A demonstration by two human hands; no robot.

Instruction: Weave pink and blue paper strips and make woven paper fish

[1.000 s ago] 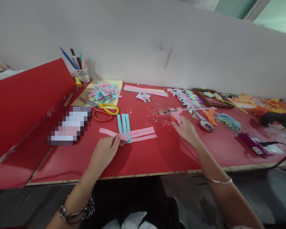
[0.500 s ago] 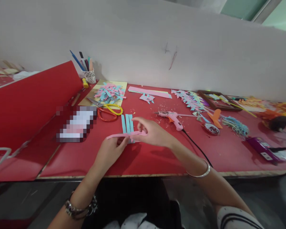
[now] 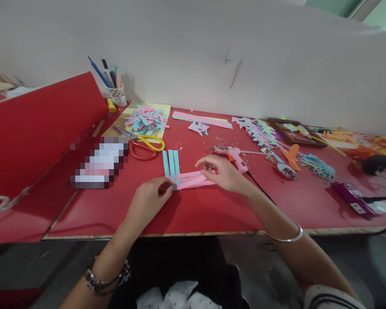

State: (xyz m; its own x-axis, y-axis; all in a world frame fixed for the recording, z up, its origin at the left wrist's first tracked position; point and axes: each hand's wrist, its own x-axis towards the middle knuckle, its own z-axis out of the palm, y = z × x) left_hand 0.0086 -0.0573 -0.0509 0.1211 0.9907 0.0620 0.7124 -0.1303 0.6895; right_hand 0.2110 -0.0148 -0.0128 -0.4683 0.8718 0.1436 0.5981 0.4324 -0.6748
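Three blue paper strips (image 3: 171, 161) lie side by side on the red table, pointing away from me. Pink paper strips (image 3: 193, 180) cross their near ends and stretch out to the right, forming a small woven corner. My left hand (image 3: 150, 198) is closed at this corner, thumb and fingertips pinching its left edge. With thumb and fingers together, my right hand (image 3: 225, 172) grips the right part of a pink strip. Its fingers partly cover the strips' ends. Just behind the right hand lies a pink glue gun (image 3: 233, 155) with a black cord.
Scissors (image 3: 144, 148) with red and yellow handles lie behind the left hand, near a blurred phone-like object (image 3: 101, 163). Farther back are a pile of folded paper pieces (image 3: 146, 119), long paper strips (image 3: 202, 119) and a pen cup (image 3: 117, 95). A purple device (image 3: 352, 198) lies right.
My right hand has moved right. The pink strip that stuck out left of the blue strips now stretches to their right. My left hand stays at the crossing.
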